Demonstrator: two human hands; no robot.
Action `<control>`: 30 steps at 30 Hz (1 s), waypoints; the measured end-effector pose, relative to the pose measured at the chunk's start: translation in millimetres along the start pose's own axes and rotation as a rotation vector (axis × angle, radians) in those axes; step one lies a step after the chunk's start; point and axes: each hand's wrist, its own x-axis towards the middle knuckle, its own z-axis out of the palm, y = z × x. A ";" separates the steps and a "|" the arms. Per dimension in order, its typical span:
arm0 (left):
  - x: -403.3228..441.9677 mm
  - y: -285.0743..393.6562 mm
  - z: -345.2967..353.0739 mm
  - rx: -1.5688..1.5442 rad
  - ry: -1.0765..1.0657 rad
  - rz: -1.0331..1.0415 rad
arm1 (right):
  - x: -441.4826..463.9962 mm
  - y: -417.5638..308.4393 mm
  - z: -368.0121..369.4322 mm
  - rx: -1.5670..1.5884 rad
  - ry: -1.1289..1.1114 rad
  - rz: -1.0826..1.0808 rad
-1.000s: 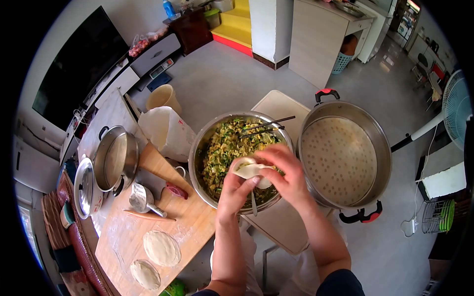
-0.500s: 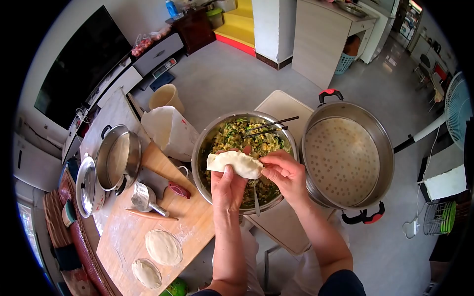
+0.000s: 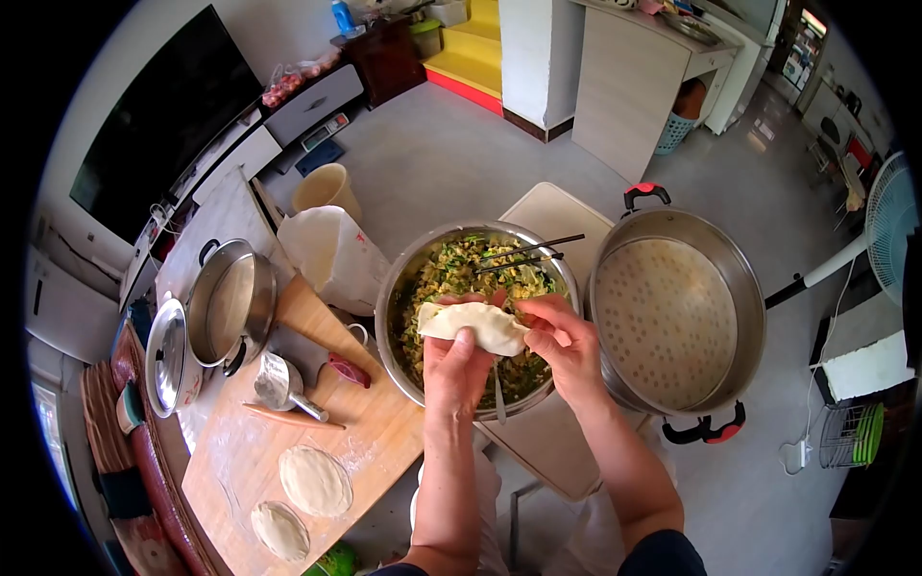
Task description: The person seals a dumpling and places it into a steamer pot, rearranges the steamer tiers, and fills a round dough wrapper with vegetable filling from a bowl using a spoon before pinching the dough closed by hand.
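Note:
A folded half-moon dumpling of pale dough is held above a steel bowl of chopped green and yellow filling. My left hand supports it from below, thumb pressed on its front face. At the dumpling's right end, the thumb and fingers of my right hand pinch the edge. Two dark chopsticks lie across the bowl's far rim, and a spoon handle leans on its near side. Two flat dough rounds lie on the wooden board at left.
Right of the bowl stands a large steamer pot with a perforated base. The floury wooden board carries a scoop and a cleaver. Beyond it are a steel pan, a lid and a white sack. A fan stands far right.
The dumpling has turned from a narrow, edge-on view to lie broadside, its curved edge showing. My right hand has moved from over it to its right end. The camera view has shifted slightly.

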 end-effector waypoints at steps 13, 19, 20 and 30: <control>-6.4 18.7 10.2 0.800 -0.100 0.037 | 0.8 2.9 -10.7 0.072 -0.227 0.208; -7.1 41.4 -5.6 0.397 -0.213 -0.026 | -3.4 -0.3 -17.0 0.210 -0.241 0.330; -6.7 44.3 -11.0 0.444 -0.207 -0.014 | -2.5 -1.5 -17.8 0.156 -0.243 0.315; -5.5 43.1 -4.8 0.648 -0.151 0.084 | -1.1 -7.8 -17.0 -0.090 -0.286 0.222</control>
